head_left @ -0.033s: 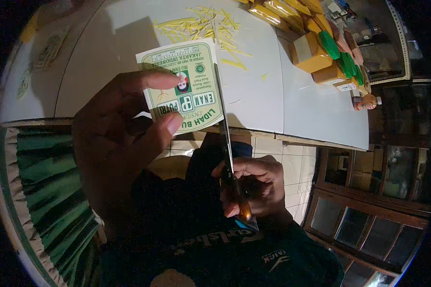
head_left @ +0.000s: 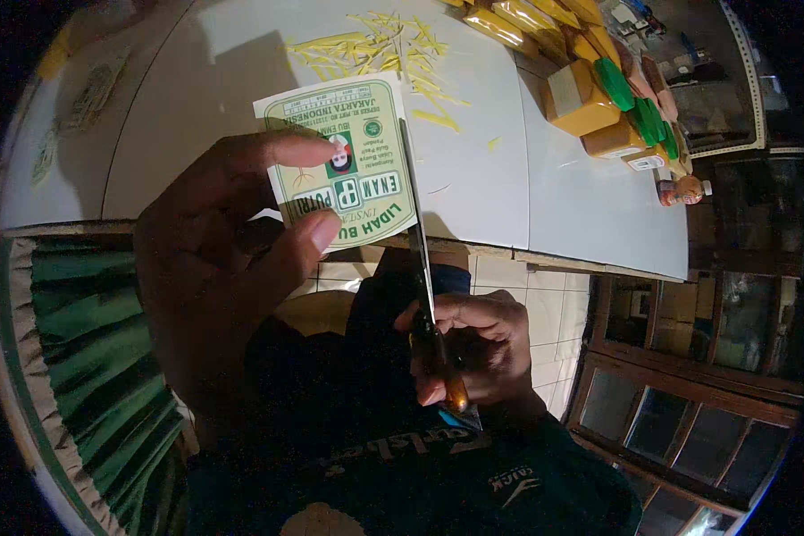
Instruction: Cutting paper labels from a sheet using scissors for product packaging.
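Observation:
My left hand (head_left: 228,223) pinches a printed paper label (head_left: 366,192) between thumb and fingers. The label is pale green with darker green print and a pale margin along its edges. In my right hand (head_left: 482,344) is a pair of scissors (head_left: 422,268), its blades pointing up and away from me. The blades lie along the label's right edge and look closed or nearly so. Past the label, a loose heap of thin yellow and white paper strips (head_left: 375,49) lies on the white table (head_left: 473,161).
Tubs of brown contents with green lids (head_left: 585,98) lie at the table's right, near filled packets (head_left: 505,27) and a small bottle (head_left: 685,190). Paper labels (head_left: 46,154) lie at far left. Green pleated cloth (head_left: 107,375) hangs below the table edge. A glass-paned wooden cabinet (head_left: 679,420) stands lower right.

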Demonstrator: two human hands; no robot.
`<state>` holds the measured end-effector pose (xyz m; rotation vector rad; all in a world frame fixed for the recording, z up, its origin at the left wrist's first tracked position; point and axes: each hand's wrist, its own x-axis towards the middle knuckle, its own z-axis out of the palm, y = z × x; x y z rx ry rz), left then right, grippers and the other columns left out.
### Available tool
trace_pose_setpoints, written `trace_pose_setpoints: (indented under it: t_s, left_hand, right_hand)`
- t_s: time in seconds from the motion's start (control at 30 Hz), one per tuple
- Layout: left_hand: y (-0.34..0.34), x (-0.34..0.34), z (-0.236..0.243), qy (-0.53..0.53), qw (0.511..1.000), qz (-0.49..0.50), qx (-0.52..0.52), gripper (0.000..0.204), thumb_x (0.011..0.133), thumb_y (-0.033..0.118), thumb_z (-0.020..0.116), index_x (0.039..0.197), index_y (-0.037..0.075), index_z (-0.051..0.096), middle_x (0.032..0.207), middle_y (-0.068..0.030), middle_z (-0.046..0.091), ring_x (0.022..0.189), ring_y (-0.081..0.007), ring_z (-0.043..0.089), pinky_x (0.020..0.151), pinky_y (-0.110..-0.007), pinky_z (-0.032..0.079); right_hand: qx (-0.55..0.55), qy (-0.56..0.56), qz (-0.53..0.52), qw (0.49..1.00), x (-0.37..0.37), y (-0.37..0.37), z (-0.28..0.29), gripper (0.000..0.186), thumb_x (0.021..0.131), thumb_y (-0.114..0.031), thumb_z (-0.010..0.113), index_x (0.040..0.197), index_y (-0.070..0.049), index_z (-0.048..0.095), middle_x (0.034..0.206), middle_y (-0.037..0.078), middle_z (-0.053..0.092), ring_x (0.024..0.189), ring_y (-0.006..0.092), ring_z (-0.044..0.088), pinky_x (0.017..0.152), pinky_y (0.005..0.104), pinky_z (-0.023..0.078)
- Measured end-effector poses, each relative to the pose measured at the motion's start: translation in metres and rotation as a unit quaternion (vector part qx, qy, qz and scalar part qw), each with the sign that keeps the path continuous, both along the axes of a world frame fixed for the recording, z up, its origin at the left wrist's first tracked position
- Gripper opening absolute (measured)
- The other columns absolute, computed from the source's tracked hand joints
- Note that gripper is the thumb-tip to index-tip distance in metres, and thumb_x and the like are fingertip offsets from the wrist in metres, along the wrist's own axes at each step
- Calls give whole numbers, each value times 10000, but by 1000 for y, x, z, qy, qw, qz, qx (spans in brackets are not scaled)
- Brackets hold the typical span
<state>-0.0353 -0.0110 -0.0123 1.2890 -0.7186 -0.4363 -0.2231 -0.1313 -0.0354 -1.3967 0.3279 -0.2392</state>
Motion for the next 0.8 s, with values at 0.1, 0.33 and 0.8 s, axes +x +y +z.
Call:
trace_pose_setpoints:
  t_s: [0.1,0.33,0.8]
  left_hand:
    - [-1,0,-4,5,1000,5,-7,347,685,-94,595,1024,-18,588,1007,-142,628,936,-185,615,835,-299,493]
    - [2,-1,1,39,998,-34,40,363,680,-117,581,1025,-5,594,1008,-135,633,891,-168,632,796,-272,509]
    - [1,2,-3,68,994,-68,45,356,695,-124,578,1031,-8,591,1013,-128,628,886,-139,622,731,-233,508]
  right_hand:
    - [10,-15,-12,1000,1,3,-5,584,574,-152,862,1004,115,572,665,109,640,543,132,619,461,217,466]
    - [24,-44,-11,999,4,-2,-9,598,590,-197,860,1002,126,570,650,88,631,537,122,610,469,209,459]
    - [-10,-46,8,999,7,-11,-11,569,627,-179,842,1001,137,552,673,111,629,523,108,595,451,192,436]
